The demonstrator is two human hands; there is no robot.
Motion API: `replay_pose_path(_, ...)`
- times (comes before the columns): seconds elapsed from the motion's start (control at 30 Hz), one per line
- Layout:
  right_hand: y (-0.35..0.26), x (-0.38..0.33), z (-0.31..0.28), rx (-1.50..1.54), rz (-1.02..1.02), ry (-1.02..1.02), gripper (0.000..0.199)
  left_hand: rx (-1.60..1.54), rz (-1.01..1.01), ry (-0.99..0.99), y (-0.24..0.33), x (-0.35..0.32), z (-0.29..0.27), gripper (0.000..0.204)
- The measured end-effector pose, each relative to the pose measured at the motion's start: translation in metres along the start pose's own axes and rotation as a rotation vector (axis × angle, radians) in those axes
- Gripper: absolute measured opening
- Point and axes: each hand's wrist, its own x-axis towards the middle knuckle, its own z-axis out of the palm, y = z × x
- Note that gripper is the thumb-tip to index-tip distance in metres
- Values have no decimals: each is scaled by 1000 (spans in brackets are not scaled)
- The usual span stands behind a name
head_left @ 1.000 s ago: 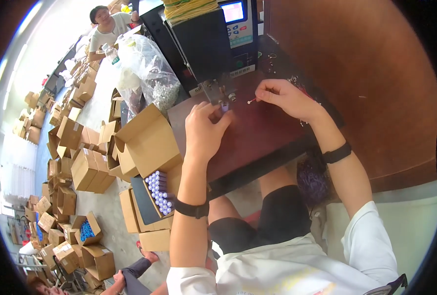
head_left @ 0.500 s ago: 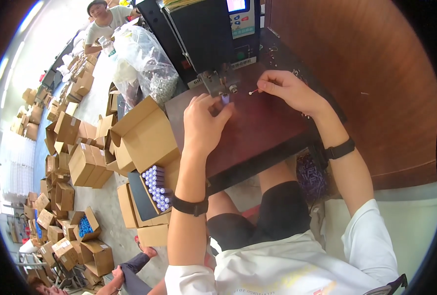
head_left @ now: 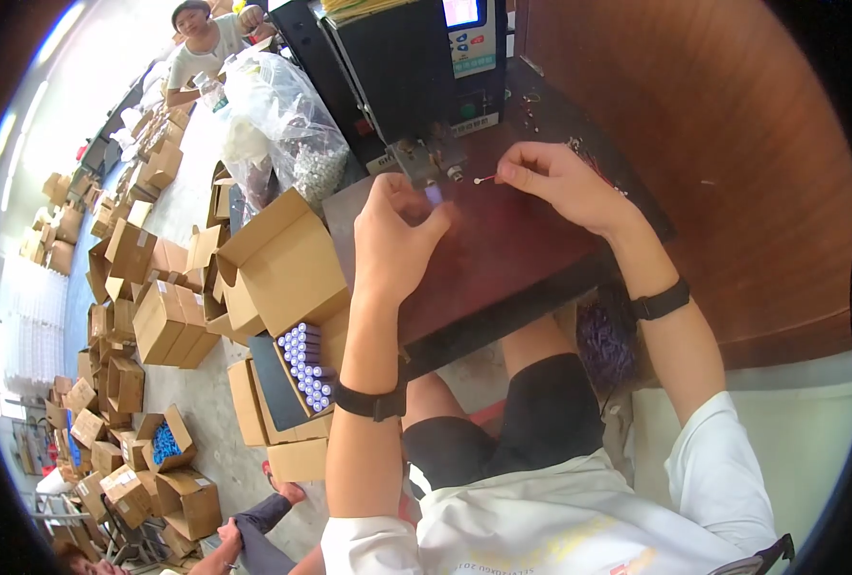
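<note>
My left hand [head_left: 391, 244] grips a purple cylindrical battery cell [head_left: 434, 194] between thumb and fingers, just below the metal tips [head_left: 436, 161] of a black spot-welding machine [head_left: 412, 81]. Whether the cell touches the tips is hard to tell. A short red wire lead [head_left: 486, 179] with a small white end is pinched in my right hand [head_left: 562, 184], to the right of the tips. Both hands are above the dark red tabletop [head_left: 512, 249].
Loose wire leads [head_left: 594, 163] lie along the table's right edge. Left of the table, an open cardboard box [head_left: 287, 259] stands near several upright purple cells [head_left: 303, 359]. A clear plastic bag [head_left: 282, 105] bulges beside the machine. A person [head_left: 204, 48] is at the far left.
My left hand has shifted slightly left with the battery cell, which has tilted a little. The wire lead in my right hand has moved slightly left.
</note>
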Motion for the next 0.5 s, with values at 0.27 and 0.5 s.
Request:
replay_pose_path(0.27,4,5,30,66,32,78,23,-113,-80,106,-7,2,2,26)
replay_pose_path(0.5,5,9,46,62,-33,96,28,102,39,54,-4,2,2,27)
